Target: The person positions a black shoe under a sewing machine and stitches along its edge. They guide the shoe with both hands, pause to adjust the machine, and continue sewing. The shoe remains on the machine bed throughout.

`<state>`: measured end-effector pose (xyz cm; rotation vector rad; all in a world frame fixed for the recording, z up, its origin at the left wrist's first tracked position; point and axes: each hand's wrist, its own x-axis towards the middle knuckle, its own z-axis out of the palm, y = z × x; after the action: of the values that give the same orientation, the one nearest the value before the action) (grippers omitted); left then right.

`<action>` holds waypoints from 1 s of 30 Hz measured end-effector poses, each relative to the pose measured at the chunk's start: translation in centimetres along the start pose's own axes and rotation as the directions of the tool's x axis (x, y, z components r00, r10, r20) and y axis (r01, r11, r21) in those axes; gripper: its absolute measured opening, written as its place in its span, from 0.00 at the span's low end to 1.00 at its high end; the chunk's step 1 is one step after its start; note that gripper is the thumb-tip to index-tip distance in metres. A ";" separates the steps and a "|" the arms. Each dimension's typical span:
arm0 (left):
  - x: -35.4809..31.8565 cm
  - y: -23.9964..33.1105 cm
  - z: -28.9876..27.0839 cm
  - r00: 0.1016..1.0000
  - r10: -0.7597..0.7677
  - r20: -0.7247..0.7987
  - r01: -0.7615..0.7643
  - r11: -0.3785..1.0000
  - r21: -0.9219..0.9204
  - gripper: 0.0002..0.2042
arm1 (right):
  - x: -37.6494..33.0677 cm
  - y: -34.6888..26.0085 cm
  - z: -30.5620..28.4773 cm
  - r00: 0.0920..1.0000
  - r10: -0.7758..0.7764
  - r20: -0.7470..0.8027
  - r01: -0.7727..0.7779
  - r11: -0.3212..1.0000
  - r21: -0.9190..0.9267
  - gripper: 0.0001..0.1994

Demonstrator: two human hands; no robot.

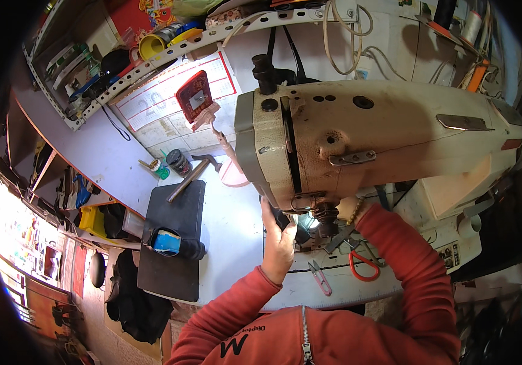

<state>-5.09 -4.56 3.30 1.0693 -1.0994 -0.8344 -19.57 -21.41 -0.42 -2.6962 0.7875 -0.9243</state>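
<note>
Head view looks down on a worn cream sewing machine (pixel 382 140) whose arm fills the middle of the frame, its needle end over the white desk (pixel 230 225).

Both hands meet under that needle end, where a small lamp lights the work. The left hand (pixel 278 240) comes up from the lower edge with its fingers curled around a small dark piece (pixel 283 220), pressed against the needle area just left of the presser foot (pixel 326 222); that puts the piece where the light falls. The right hand (pixel 352 210) reaches in from the other side and is mostly hidden behind the machine head, so I cannot tell whether it is open or closed; only the wrist with a bead bracelet shows. Working from both sides looks like a way to steady the piece at the foot.

Tools lie within reach just beside the hands: red-handled scissors (pixel 364 266) and pink thread snips (pixel 320 277) on the desk's near edge. Further left, well apart from the work, a dark mat (pixel 175 243) carries a blue-wrapped roll (pixel 167 241), and a hammer (pixel 192 171) rests at its far end near a small dark jar (pixel 178 162). Shelves (pixel 121 67) above hold clutter.
</note>
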 end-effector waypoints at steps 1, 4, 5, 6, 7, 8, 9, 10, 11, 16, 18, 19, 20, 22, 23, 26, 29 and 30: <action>0.1 -0.1 0.0 1.000 0.006 -0.006 -0.006 1.000 0.028 0.37 | 0.0 0.1 0.1 0.998 -0.025 -0.054 0.026 0.999 0.018 0.12; -0.1 -0.5 -0.2 1.000 0.031 -0.005 -0.030 0.990 0.136 0.37 | 0.3 1.2 0.9 0.999 0.046 0.007 -0.046 0.999 -0.004 0.13; -0.1 -0.7 -0.3 0.999 0.040 -0.002 -0.039 0.987 0.155 0.37 | 0.2 1.8 1.1 1.000 0.013 -0.029 -0.013 1.000 -0.019 0.14; -0.1 -0.8 -0.4 0.999 0.048 0.001 -0.048 0.984 0.174 0.37 | 0.1 2.5 1.3 0.998 -0.022 -0.065 0.020 0.999 -0.036 0.14; -0.1 -0.9 -0.4 0.998 0.056 0.001 -0.055 0.984 0.172 0.37 | -0.1 3.1 1.6 0.993 -0.059 -0.101 0.054 0.997 -0.056 0.15; -0.1 -0.9 -0.4 0.998 0.060 0.001 -0.060 0.987 0.148 0.37 | -0.2 3.7 1.9 0.994 -0.008 -0.111 0.004 0.999 -0.040 0.15; -0.1 -0.9 -0.3 0.998 0.065 0.000 -0.064 0.990 0.125 0.37 | -0.2 4.1 2.3 0.991 0.045 -0.122 -0.048 0.999 -0.023 0.16; -0.1 -0.8 -0.2 0.998 0.063 -0.003 -0.062 0.995 0.076 0.38 | -0.4 4.3 2.5 0.986 0.099 -0.131 -0.101 0.995 -0.006 0.16; -0.2 -0.7 0.0 0.998 0.062 -0.003 -0.062 0.998 -0.016 0.38 | -0.3 4.4 2.8 0.990 0.090 -0.106 -0.091 0.996 -0.007 0.18; -0.4 0.2 0.9 0.985 0.153 -0.076 -0.143 0.983 0.113 0.36 | -2.6 2.8 1.5 0.974 0.060 -0.219 -0.105 0.974 -0.202 0.23; -0.4 0.6 0.9 0.995 0.082 -0.059 -0.079 0.996 0.051 0.34 | -4.0 2.6 -0.1 0.965 0.044 -0.257 -0.132 0.933 -0.334 0.20; -0.6 0.7 1.1 0.996 0.037 -0.077 -0.038 0.999 -0.013 0.33 | -4.4 2.9 -1.0 0.967 0.036 -0.251 -0.125 0.930 -0.345 0.19; -0.6 0.8 1.2 0.991 0.105 -0.084 -0.102 0.994 0.042 0.32 | -4.7 3.3 -1.8 0.970 0.041 -0.241 -0.124 0.933 -0.339 0.17; -0.6 1.1 1.1 0.996 0.063 -0.069 -0.059 0.996 0.067 0.31 | -4.8 4.3 -2.8 0.982 -0.034 -0.185 -0.041 0.922 -0.385 0.15; -0.4 1.2 1.1 0.996 0.044 -0.072 -0.039 0.997 0.071 0.31 | -4.6 4.8 -3.0 0.987 -0.025 -0.159 -0.036 0.928 -0.372 0.15; -0.6 1.4 1.1 0.997 0.073 -0.037 -0.065 0.983 0.173 0.30 | -3.4 6.0 -2.3 0.969 0.095 -0.228 -0.160 0.945 -0.286 0.14; -0.6 1.2 1.2 0.984 0.178 -0.006 -0.165 0.924 0.344 0.28 | -2.3 7.1 -1.6 0.947 0.115 -0.301 -0.176 0.967 -0.183 0.14; -0.6 1.2 1.2 0.979 0.203 -0.006 -0.187 0.911 0.369 0.27 | -2.1 7.3 -1.5 0.939 0.124 -0.322 -0.179 0.973 -0.148 0.14</action>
<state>-6.41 -3.98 4.39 1.2541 -1.3334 -0.4506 -24.97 -26.39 -2.77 -2.6157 1.1737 -1.3173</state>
